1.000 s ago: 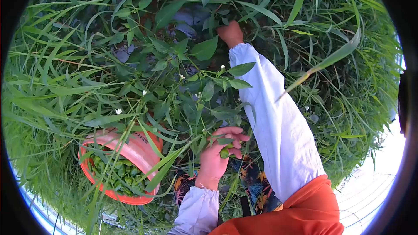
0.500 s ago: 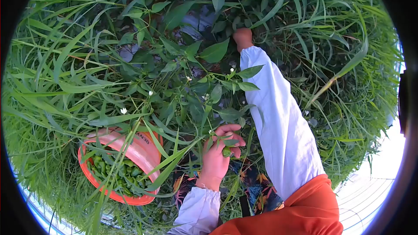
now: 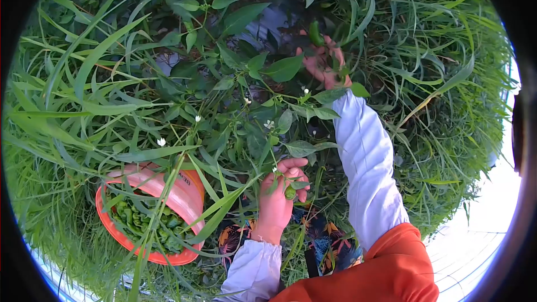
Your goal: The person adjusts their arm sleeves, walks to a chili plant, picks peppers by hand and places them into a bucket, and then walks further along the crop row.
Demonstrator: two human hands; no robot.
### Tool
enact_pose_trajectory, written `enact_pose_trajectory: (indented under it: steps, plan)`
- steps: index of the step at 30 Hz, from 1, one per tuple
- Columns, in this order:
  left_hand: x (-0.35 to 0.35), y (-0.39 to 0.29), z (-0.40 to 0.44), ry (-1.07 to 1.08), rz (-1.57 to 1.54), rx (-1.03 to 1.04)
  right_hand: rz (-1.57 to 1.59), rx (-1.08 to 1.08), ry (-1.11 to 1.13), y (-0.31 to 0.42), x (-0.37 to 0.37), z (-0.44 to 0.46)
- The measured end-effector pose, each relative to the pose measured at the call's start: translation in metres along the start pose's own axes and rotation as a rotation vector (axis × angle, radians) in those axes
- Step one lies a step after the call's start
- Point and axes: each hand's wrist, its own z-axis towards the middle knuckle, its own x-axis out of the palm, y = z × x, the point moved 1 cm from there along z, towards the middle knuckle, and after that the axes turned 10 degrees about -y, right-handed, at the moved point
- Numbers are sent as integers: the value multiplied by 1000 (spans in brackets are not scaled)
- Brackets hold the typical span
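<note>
My left hand [image 3: 279, 198] is at the lower middle, its fingers curled round a small green pepper [image 3: 290, 192], beside leaves of a flowering plant [image 3: 285, 67]. Farther up, my right hand [image 3: 325, 64] is turned palm up among dark foliage, with its fingers apart. A longer green pepper [image 3: 316, 33] hangs at its fingertips; whether the fingers touch it I cannot tell. Leaves cover part of this hand.
A tilted orange-red bucket [image 3: 193, 196] holding several green peppers [image 3: 148, 221] lies at the lower left, with grass blades across it. Tall grass [image 3: 67, 106] surrounds the plants. Patterned cloth [image 3: 321, 243] shows below my hands.
My right hand has turned over from a back-up pose and come down a little, with its palm and fingers now showing. My left hand still holds its pepper in nearly the same place.
</note>
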Motion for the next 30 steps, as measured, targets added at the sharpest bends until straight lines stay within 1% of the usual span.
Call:
enact_pose_trajectory:
  steps: [1, 4, 7, 9, 12, 13, 16, 17, 18, 20, 22, 23, 24, 26, 27, 29, 30]
  plan:
    - [0, 0, 1, 4, -3, 3, -24, -27, -44, 5, 8, -9]
    - [2, 0, 1, 9, 0, 3, 126, -69, -247, 15, 52, -38]
    - [4, 2, 1, 16, 4, 21, 159, -117, -281, 19, 68, -45]
    - [4, 3, 1, 25, -15, 28, 218, -114, -324, 15, 105, -57]
    - [3, 4, 1, 34, -15, 42, 286, 157, -105, 11, 108, -70]
    - [3, 4, 1, 37, -8, 46, 322, 277, -129, 6, 116, -80]
    - [-5, 11, 5, 84, -45, 72, -109, 205, -293, -16, 114, -100]
    - [-5, 9, 3, 68, -59, 96, -223, 138, -466, -20, 123, -115]
    - [-5, 6, 1, 51, -73, 121, -437, 91, -515, -20, 125, -121]
    - [-6, 5, -1, -13, -61, 183, -613, -9, -526, -19, 122, -135]
    - [-3, 2, 4, -101, -7, 255, -367, -138, -233, -29, 135, -144]
    - [1, -5, 3, -94, -12, 213, -406, -38, -254, -31, 140, -146]
    - [2, -10, 8, -84, 2, 204, -714, 14, -351, -37, 148, -136]
    - [10, -18, 18, -62, 32, 187, -714, 131, -360, -40, 170, -135]
    - [23, -22, 19, -57, -66, 285, -626, 92, -330, -45, 173, -133]
    - [12, -41, 41, 197, 59, 391, -645, -8, -248, -52, 162, -130]
    - [9, -42, 51, 187, 97, 435, -654, -59, -210, -51, 158, -129]
